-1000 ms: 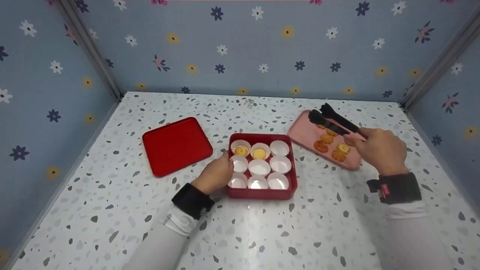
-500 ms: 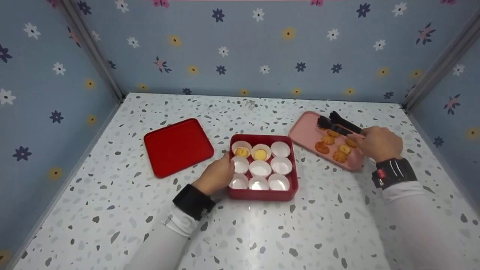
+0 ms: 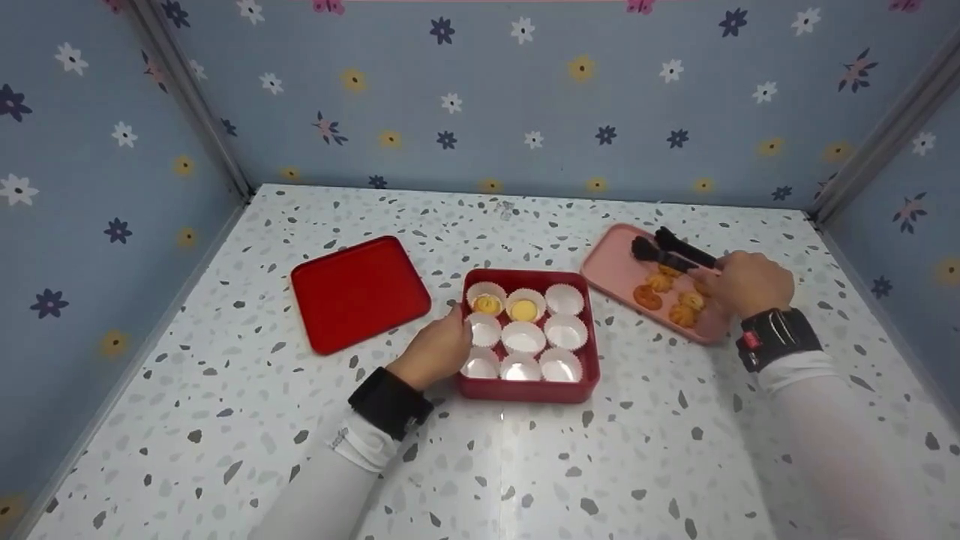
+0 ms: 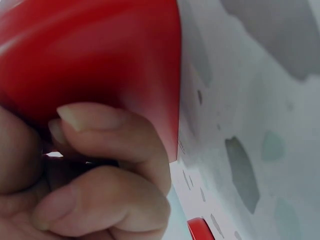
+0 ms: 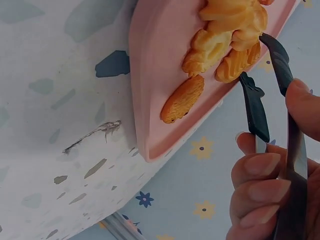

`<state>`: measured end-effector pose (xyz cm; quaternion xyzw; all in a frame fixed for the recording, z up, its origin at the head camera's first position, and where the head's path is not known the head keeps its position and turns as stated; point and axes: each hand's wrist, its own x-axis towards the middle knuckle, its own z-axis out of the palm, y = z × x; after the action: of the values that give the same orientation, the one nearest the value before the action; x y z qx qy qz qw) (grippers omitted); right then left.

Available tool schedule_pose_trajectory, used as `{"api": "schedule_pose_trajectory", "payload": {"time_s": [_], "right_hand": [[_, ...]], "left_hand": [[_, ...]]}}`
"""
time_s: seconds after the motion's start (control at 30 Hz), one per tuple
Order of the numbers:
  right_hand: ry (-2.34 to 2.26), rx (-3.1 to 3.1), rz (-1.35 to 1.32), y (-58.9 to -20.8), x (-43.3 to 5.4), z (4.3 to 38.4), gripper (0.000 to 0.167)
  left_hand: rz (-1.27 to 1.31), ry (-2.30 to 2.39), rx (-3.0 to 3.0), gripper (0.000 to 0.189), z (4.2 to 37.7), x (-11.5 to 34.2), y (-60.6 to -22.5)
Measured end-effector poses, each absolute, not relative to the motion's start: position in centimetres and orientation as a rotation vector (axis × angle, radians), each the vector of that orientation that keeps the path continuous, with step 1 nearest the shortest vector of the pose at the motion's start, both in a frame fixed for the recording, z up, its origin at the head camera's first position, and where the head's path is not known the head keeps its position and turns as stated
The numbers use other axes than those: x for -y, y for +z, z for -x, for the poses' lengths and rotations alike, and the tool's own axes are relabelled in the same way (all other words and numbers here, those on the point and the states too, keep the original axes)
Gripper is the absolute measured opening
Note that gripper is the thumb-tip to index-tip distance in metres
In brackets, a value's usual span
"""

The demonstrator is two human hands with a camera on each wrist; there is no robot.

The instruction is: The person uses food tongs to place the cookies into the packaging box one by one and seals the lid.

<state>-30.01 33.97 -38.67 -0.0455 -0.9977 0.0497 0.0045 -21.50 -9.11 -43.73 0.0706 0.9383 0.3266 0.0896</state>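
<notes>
My left hand grips the left wall of a red square box, thumb at its rim and fingers curled low against its outside. Several white paper cups line the box. A swirled cookie lies in the back left cup, and a pale yellow round piece in the back middle one. My right hand holds black-tipped tongs, arms apart, over a pink tray. In the right wrist view the tong tips are beside a clump of golden cookies; whether they touch is unclear.
A flat red lid lies on the speckled white tabletop left of the box. One oval cookie lies near the tray's end. Flower-patterned panels enclose the table at the back and both sides.
My right hand has come slightly inward, and the tongs have moved down closer to the cookies on the tray. My left hand keeps its grip on the box, which stays in place.
</notes>
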Motion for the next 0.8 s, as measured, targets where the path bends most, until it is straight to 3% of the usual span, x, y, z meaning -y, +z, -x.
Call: {"api": "schedule_pose_trajectory", "payload": {"time_s": [0.4,0.8], "right_hand": [[0.174,3.101,0.158,-38.72,-33.64,29.97,0.072],[0.258,3.117,0.192,-38.5,-34.15,30.0,0.081]], "left_hand": [[-0.2,0.962,-2.793,0.047,21.51,9.06,-43.86],[-0.264,0.932,-2.839,0.05,21.5,9.13,-43.83]]}}
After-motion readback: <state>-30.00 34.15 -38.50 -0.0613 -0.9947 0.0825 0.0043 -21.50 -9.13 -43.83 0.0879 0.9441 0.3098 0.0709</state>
